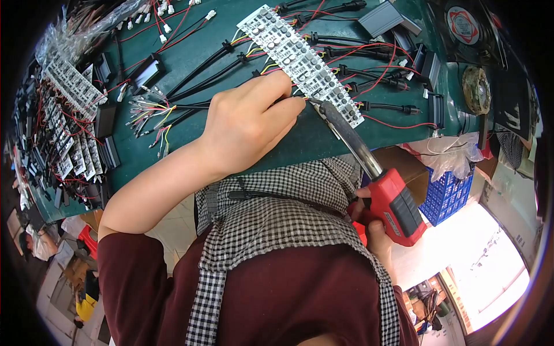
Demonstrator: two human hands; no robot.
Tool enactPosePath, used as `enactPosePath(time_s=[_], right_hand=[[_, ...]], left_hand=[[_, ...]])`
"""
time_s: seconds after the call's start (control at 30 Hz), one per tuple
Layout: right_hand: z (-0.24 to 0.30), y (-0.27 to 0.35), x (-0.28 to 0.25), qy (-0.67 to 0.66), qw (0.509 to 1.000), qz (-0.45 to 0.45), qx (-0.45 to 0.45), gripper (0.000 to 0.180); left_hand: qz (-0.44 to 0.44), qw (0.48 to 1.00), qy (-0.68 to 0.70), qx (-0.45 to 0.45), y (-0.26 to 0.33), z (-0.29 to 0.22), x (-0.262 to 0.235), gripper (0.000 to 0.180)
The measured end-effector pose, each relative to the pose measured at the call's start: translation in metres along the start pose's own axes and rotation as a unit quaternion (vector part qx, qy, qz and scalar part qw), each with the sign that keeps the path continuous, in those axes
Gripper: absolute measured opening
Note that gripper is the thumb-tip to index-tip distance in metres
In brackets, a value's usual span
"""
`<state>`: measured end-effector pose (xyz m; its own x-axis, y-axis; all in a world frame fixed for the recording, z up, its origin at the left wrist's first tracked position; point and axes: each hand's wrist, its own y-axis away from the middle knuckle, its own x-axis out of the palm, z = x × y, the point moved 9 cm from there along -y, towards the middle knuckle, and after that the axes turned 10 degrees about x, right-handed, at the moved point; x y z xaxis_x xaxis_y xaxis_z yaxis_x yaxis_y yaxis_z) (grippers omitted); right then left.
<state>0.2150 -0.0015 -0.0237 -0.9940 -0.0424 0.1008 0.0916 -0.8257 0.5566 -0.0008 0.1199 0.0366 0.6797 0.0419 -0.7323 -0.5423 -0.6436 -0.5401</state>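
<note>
A long white circuit-board panel (283,43), dotted with small parts, lies slantwise on the green table, with black cables and red wires along both sides. My left hand (245,124) is closed at the panel's near edge, its thumb and fingertips pinching a black cable (196,105). The gripped end of that cable is hidden by my fingers. In my right hand (378,239) is a red soldering gun (398,207), which partly covers the fingers. Its dark tip meets the panel's near edge, just right of my left fingertips.
Grey metal housings (381,20) lie beyond the panel and at its right. Loose circuit boards (75,86) and black parts are heaped at the left. A round amber-coloured block (476,89) sits at the right, above a blue crate (447,196). A person in yellow (86,307) is at lower left.
</note>
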Motion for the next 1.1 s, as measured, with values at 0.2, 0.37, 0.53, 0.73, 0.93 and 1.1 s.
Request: enactPosePath(time_s=[0.2, 0.37, 0.53, 0.73, 0.93, 1.1], right_hand=[[-0.009, 0.011, -0.012, 0.091, 0.995, -0.031, -0.029, 0.071], [-0.014, 0.013, -0.016, 0.317, 0.944, -0.042, -0.075, 0.069], [0.008, 0.008, -0.007, 0.28, 0.956, -0.058, -0.059, 0.072], [0.007, 0.009, -0.01, 0.184, 0.982, -0.012, -0.026, 0.073], [0.038, -0.044, 0.006, -0.106, 0.987, -0.019, -0.119, 0.088], [0.062, -0.065, 0.027, -0.202, 0.969, 0.023, -0.138, 0.087]], left_hand=[[-0.01, 1.0, 0.013, 0.001, -0.001, 0.001, 0.001, 0.02], [-0.014, 1.0, 0.005, 0.005, -0.001, 0.0, 0.001, 0.019], [-0.018, 1.0, 0.005, 0.008, 0.0, 0.0, 0.0, 0.019], [-0.009, 1.0, 0.005, 0.004, 0.0, 0.0, 0.0, 0.019], [0.003, 1.0, -0.02, 0.017, -0.003, -0.004, 0.001, 0.018], [0.036, 0.995, 0.019, -0.086, -0.006, 0.007, 0.0, 0.015]])
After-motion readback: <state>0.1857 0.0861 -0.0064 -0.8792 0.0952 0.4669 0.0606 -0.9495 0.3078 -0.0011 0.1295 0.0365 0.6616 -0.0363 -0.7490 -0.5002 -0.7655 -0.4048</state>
